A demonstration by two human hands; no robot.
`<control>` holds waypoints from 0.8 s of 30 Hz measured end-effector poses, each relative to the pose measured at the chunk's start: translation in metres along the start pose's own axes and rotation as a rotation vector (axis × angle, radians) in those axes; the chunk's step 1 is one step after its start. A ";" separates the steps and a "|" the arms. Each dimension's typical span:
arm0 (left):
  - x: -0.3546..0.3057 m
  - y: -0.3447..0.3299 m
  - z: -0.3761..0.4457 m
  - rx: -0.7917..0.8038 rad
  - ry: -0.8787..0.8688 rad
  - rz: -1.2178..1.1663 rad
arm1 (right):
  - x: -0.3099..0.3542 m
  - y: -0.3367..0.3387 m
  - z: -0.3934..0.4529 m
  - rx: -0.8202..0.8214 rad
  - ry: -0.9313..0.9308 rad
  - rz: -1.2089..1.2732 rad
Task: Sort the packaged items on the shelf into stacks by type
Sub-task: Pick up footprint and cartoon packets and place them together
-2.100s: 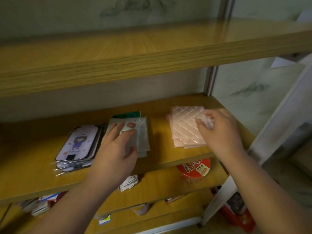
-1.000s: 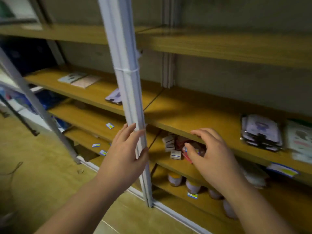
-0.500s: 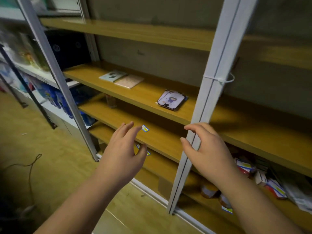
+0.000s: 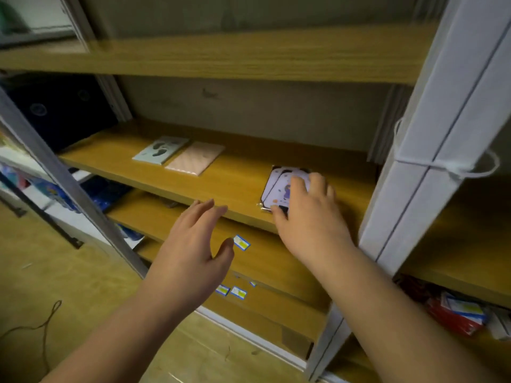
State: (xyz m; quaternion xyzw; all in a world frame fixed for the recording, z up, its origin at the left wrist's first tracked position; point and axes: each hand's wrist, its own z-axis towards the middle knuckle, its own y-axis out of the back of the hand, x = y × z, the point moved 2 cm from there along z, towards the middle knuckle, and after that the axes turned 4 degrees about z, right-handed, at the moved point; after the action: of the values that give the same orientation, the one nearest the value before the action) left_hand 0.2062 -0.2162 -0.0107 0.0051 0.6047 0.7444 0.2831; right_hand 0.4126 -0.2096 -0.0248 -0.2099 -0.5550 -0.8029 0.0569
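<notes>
On the middle shelf (image 4: 237, 186), near its front edge, the right hand (image 4: 309, 217) lies spread over the purple packets (image 4: 279, 186), fingers on top and thumb at the near edge, nothing pinched yet. To lift cleanly, curl under both (two seem overlapped). Beyond the open, empty left hand (image 4: 193, 250), the green packet (image 4: 160, 149) and pink packet (image 4: 195, 158) lie touching, well apart.

Small blue-and-yellow price tags (image 4: 241, 242) stick to the lower shelf edges just beyond the hands; a white upright post (image 4: 431, 172) tied with white cord (image 4: 470, 168) stands right of them; a thin cable (image 4: 41, 324) lies on the wooden floor (image 4: 55, 272) far left
</notes>
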 end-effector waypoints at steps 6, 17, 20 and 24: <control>0.014 -0.004 0.058 0.021 -0.045 -0.051 | -0.008 -0.027 0.034 0.009 -0.177 -0.066; 0.081 -0.027 0.126 0.089 -0.160 -0.234 | -0.013 -0.028 0.060 -0.026 -0.547 0.162; 0.108 -0.025 0.146 0.112 -0.196 -0.260 | -0.003 -0.024 0.070 -0.103 -0.579 0.201; 0.150 -0.016 0.171 0.125 -0.206 -0.292 | 0.011 -0.023 0.087 -0.175 -0.559 0.242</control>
State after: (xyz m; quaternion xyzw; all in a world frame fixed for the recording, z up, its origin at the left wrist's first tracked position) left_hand 0.1472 0.0032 -0.0296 0.0110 0.6120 0.6519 0.4475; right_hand 0.4189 -0.1192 -0.0146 -0.4912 -0.4489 -0.7462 -0.0210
